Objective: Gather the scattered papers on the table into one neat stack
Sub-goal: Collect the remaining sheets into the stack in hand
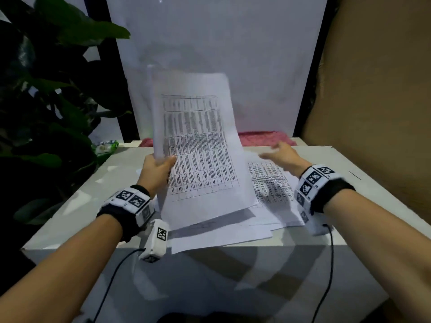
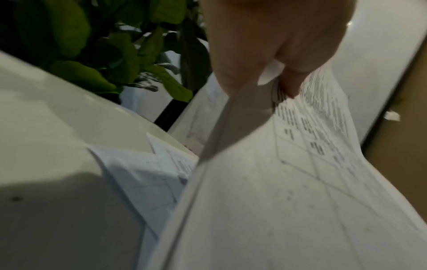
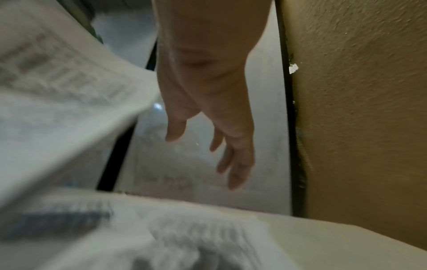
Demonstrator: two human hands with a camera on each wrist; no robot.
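Note:
My left hand (image 1: 161, 163) grips a bundle of printed sheets (image 1: 200, 145) by its left edge and holds it tilted up over the white table (image 1: 70, 206). The left wrist view shows thumb and fingers (image 2: 289, 73) pinching that bundle (image 2: 265, 201). More printed papers (image 1: 270, 183) lie loosely overlapped on the table under and to the right of it, one sheet (image 1: 221, 238) jutting over the front edge. My right hand (image 1: 277, 151) hovers above the papers on the right, fingers spread and relaxed (image 3: 233, 164), holding nothing.
A leafy plant (image 1: 46, 101) stands close on the left. A brown wall (image 1: 377, 89) rises along the table's right side. A pink cloth (image 1: 263, 137) lies at the back edge, and a white panel (image 1: 217, 43) stands behind the table.

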